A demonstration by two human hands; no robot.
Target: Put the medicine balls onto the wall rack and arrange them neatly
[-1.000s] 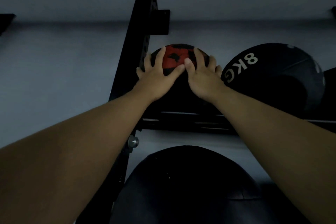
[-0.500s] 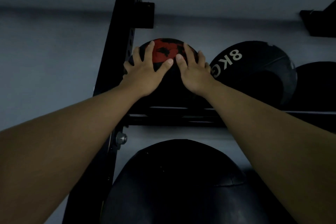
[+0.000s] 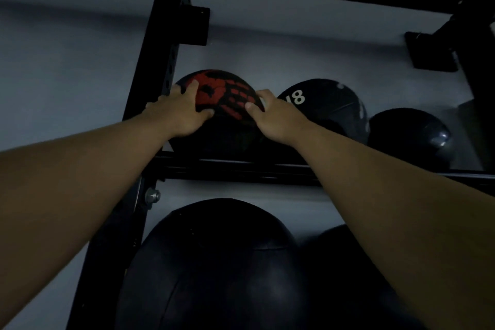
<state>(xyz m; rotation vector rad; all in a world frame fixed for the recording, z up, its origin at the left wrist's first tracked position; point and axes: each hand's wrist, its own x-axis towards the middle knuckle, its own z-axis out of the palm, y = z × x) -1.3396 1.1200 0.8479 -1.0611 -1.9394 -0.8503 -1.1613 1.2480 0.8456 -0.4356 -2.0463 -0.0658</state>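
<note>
progress: looks mostly done, upper rail [image 3: 241,169] already carries three balls, more dark ones sit on the row below
still to do: probably just straightening the red-and-black ball [image 3: 225,96]
ball spot: left end of the upper rail, beside the 8-marked ball [image 3: 324,104]
left hand [image 3: 179,112]: fingers spread on its left side
right hand [image 3: 273,115]: fingers spread on its right side
ball look: black, red handprint-like pattern

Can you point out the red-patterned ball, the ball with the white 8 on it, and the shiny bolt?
red-patterned ball [image 3: 227,94]: head view, red print on top.
ball with the white 8 [image 3: 329,110]: head view, black front face.
bolt [image 3: 152,195]: head view, its head.
</note>
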